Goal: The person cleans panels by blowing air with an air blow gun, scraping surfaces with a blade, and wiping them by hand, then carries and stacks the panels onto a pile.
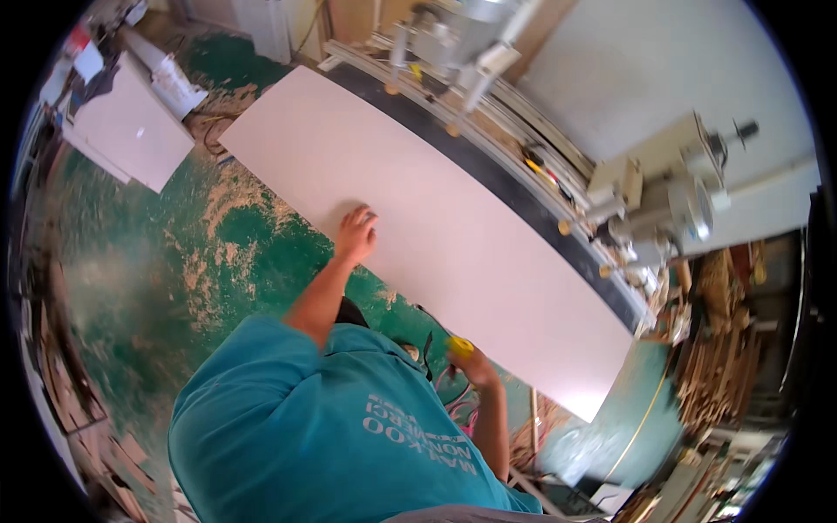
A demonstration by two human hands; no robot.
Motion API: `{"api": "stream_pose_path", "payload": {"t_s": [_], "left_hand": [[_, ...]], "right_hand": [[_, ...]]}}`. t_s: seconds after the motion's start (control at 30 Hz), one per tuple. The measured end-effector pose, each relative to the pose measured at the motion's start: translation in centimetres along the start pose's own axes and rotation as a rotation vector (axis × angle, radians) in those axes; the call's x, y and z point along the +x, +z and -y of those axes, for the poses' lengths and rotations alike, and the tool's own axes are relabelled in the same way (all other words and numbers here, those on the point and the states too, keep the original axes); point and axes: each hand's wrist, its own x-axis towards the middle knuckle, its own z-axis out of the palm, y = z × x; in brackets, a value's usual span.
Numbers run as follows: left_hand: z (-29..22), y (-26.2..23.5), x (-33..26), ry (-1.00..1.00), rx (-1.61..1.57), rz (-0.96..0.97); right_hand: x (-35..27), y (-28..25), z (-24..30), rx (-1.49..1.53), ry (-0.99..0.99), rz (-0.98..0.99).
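Note:
A long white panel (436,227) lies slantwise across the machine bed in front of me. Over its near edge my left hand (357,234) rests at the panel's surface with the fingers curled in. A small greyish spot shows at those fingertips, too small to name. Lower and to the right, my right hand (477,367) is closed around a yellow tool with a thin dark nozzle, which looks like an air blow gun (459,347). Its nozzle tip points up and left to the panel's near edge. The fingers on its grip are partly hidden and blurred.
Along the panel's far side runs a dark machine bed (532,205) with motor units (667,209) above it. A white cabinet-like piece (135,122) stands at the far left. Sawdust covers parts of the green floor (131,253). Wood strips (719,370) are stacked at the right.

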Motion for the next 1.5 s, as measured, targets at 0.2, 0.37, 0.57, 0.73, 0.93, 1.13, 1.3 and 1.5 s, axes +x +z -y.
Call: {"api": "stream_pose_path", "payload": {"t_s": [0.2, 0.37, 0.57, 0.73, 0.93, 1.13, 1.3, 1.5], "left_hand": [[19.7, -6.0, 1.3, -0.336, 0.21, -0.217], [19.4, -11.6, 8.0, -0.528, -0.07, -0.109], [14.7, -11.8, 1.9, -0.712, -1.965, -0.341], [15.4, -20.0, 6.0, -0.653, -1.391, 0.007], [13.7, -23.4, 9.6, -0.357, -1.214, 0.187], [7.1, -21.5, 13.9, -0.077, -1.315, 0.533], [1.3, -15.4, 14.2, -0.12, -0.819, 0.817], [-4.9, -7.3, 14.9, -0.075, -0.337, 0.995]], "right_hand": [[20.0, 13.8, 14.2, -0.655, -0.014, -0.115], [34.5, 23.2, 23.3, -0.891, -0.179, -0.427], [33.3, 34.2, 30.7, -1.079, -0.395, 0.274], [34.7, 22.7, 46.2, -1.023, -1.22, -0.546], [32.0, 7.5, 64.4, -1.498, -0.778, -1.328], [32.6, 4.2, 58.2, -1.371, -1.029, -1.284], [31.7, -4.6, 35.6, -0.545, -0.524, -1.105], [20.1, -23.6, 2.5, 0.327, 0.039, -1.613]]}}
